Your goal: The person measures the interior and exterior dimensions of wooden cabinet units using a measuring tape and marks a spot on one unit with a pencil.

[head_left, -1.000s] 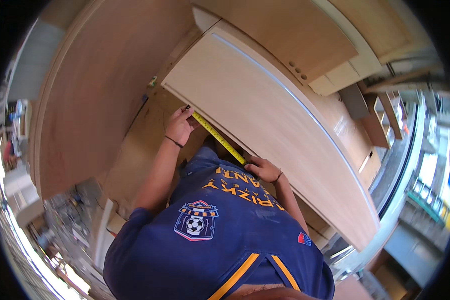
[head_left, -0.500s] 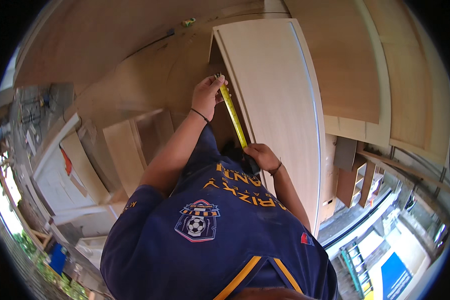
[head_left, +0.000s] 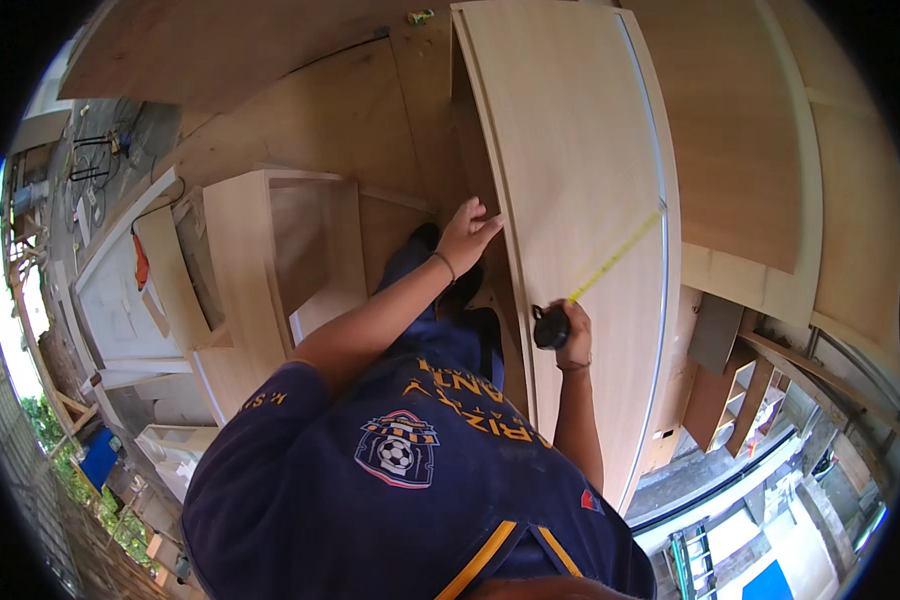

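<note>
The left hand (head_left: 467,235) rests with fingers spread on the pale wooden board's (head_left: 580,200) edge; the right hand (head_left: 573,335), fingers wrapped around the black tape-measure case (head_left: 551,327), stretches the yellow tape (head_left: 615,258) slantwise; a loosened grip could let it snap back.

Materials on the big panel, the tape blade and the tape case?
Panel: likely laminated board, pale matte woodgrain face, thin light edge strip. Tape blade: yellow coated strip, probably steel. Tape case in right hand: black, plastic or rubber; too small to tell.

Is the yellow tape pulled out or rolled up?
Pulled out: the yellow tape stretches across the board from the black case in the right hand.
</note>
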The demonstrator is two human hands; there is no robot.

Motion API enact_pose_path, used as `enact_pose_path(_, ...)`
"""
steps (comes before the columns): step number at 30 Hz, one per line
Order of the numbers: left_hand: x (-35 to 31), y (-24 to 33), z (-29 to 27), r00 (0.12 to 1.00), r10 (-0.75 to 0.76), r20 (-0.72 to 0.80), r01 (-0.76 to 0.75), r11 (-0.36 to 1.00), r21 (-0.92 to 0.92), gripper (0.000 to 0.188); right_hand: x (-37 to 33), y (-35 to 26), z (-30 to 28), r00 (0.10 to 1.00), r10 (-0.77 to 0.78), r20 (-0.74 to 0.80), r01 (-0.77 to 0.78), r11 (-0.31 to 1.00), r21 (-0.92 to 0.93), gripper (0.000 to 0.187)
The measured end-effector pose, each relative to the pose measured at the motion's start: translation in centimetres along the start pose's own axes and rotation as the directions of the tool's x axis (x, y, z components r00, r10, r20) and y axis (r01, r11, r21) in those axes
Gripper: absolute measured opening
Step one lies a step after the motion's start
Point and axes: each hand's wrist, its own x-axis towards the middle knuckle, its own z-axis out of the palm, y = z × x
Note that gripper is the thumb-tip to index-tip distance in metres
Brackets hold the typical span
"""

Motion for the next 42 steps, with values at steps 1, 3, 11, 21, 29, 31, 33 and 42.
enact_pose_path(1, 1.5, -1.2, 0.8, 0.997, 0.062, -0.035, -0.059, 0.995, 0.078, 0.082, -0.4, 1.0, -1.4, 0.998, -0.052, -0.045, 0.053, 0.998, 0.026, 0.031)
enact_pose_path(3, 3.6, -1.2, 1.4, 0.968, 0.236, -0.084, -0.205, 0.939, 0.277, 0.092, -0.9, 2.5, -3.9, 0.989, -0.078, -0.128, 0.086, 0.995, 0.058, 0.031)
enact_pose_path(11, 8.8, -1.6, 4.7, 0.935, 0.335, 0.117, -0.33, 0.942, -0.063, 0.078, -1.8, 3.9, -7.2, 0.939, -0.047, -0.34, 0.105, 0.982, 0.156, 0.034)
enact_pose_path(21, 9.9, -2.2, 5.2, 0.776, 0.63, -0.025, -0.565, 0.677, -0.472, 0.065, -5.1, 6.7, -12.2, 0.926, -0.326, -0.188, 0.335, 0.942, 0.016, 0.027)
enact_pose_path(29, 10.5, -1.0, 6.2, 0.632, 0.763, -0.137, -0.653, 0.429, -0.624, 0.058, -5.6, 6.1, -12.3, 0.782, -0.621, 0.051, 0.453, 0.623, 0.638, 0.022)
enact_pose_path(31, 11.5, -1.0, 6.2, 0.58, 0.806, -0.123, -0.679, 0.394, -0.62, 0.056, -5.0, 3.9, -10.0, 0.761, -0.604, 0.236, 0.527, 0.788, 0.318, 0.022)
enact_pose_path(33, 12.5, -1.4, 6.0, 0.606, 0.786, -0.122, -0.699, 0.452, -0.554, 0.05, -3.9, 3.6, -10.2, 0.761, -0.601, 0.245, 0.567, 0.799, 0.2, 0.02)
enact_pose_path(42, 12.3, 0.9, 6.0, 0.62, 0.764, -0.179, -0.766, 0.539, -0.351, 0.049, -3.7, 2.8, -7.7, 0.684, -0.722, 0.098, 0.721, 0.65, -0.241, 0.034)
